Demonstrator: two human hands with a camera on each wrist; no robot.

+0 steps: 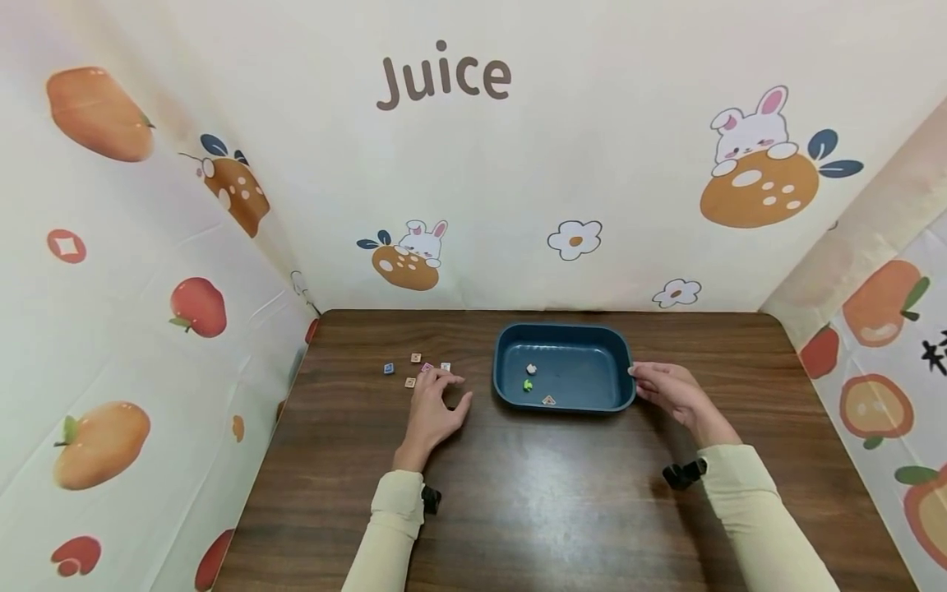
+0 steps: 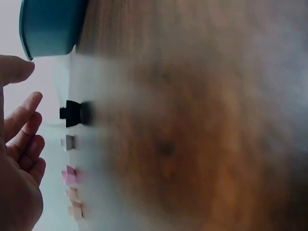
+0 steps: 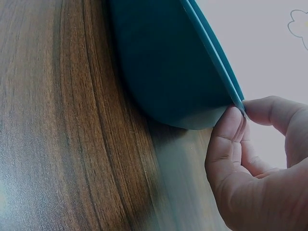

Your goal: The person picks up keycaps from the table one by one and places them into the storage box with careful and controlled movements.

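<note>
My right hand (image 1: 676,395) pinches the right end of the rim of a dark blue tub (image 1: 564,409) between thumb and fingers, as the right wrist view also shows. Inside the tub lie a whitish piece (image 1: 531,369), a bright green piece (image 1: 528,386) and a tan triangular piece (image 1: 549,400). To the left, my left hand (image 1: 432,413) hovers low beside small blocks, thumb and fingers spread apart with nothing between them. Nearest its fingertips are a pink block (image 1: 427,367) and a white block (image 1: 445,367). A small black piece (image 2: 73,113) shows beyond the fingers in the left wrist view.
A blue block (image 1: 388,369) and two tan blocks, one farther back (image 1: 416,358) and one closer (image 1: 410,383), lie left of the hand. The brown wooden table (image 1: 547,493) meets a printed cloth backdrop (image 1: 503,181) behind, with cloth at both sides.
</note>
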